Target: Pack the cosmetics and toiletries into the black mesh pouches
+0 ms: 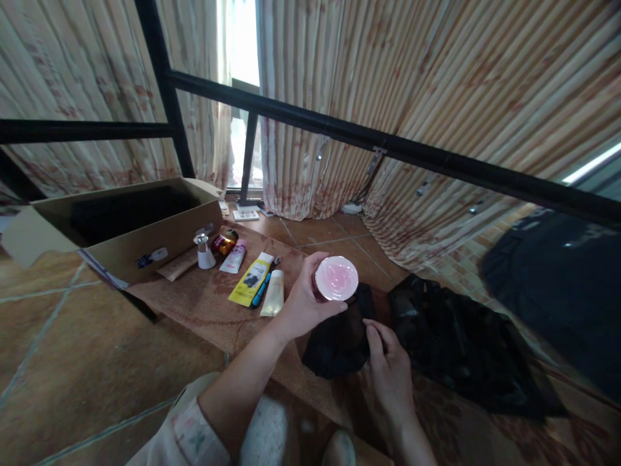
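Note:
My left hand (303,301) is closed around a round container with a glossy pink top (336,278), held above the covered bench. Just below it lies a black mesh pouch (334,346). The fingers of my right hand (392,362) pinch the pouch's right edge. Left of my hands, a cream tube (274,294), a blue toothbrush (262,288) and a yellow tube (251,279) lie side by side. Farther left are a pink-and-white tube (233,256), an amber jar (225,243) and a white bottle with a silver top (204,252).
An opened cardboard box (165,236) with something dark inside stands at the left end of the brown cloth (208,317). A heap of black sheer fabric (460,343) lies to the right. Behind run a black metal rail (315,123) and striped curtains (305,168).

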The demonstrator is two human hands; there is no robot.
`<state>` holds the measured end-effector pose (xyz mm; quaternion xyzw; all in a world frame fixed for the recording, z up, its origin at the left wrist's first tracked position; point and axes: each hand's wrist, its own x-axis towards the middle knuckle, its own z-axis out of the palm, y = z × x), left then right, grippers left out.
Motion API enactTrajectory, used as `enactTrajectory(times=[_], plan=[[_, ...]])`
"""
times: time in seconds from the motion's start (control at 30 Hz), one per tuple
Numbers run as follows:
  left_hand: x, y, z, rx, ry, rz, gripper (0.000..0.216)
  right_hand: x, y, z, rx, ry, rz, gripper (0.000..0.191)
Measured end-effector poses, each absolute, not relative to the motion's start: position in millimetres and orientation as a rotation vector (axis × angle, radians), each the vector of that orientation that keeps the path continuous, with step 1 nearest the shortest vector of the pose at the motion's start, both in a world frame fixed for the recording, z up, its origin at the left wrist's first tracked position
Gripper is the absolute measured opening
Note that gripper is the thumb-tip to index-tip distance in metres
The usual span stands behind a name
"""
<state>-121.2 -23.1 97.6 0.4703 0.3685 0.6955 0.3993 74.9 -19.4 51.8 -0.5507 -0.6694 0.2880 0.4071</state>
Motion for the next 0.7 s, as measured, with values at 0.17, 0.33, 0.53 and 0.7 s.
enactTrajectory(times=[0.17,0.33,0.53,0.7], plan=[[-121.3,-22.7,96.4,1.225,0.917,1.76,0.083,74.6,-19.5,52.3,-1.392,-1.693,0.735,0.041],[-122.4,-23.2,98.1,1.206,0.894,1.715,0.081,74.8,-19.7,49.5,-1.399,-1.676,0.757,0.04],[-123.0,-25.0,100.7,1.123,0.862,1.713,0.076,75.0,-19.4,48.4,-1.387,-1.678,0.76,0.039],[-124.3,-24.5,98.8,1.081,0.756,1.653,0.075,74.5,-19.0,51.2,-1.399,-1.682,0.743,0.041]])
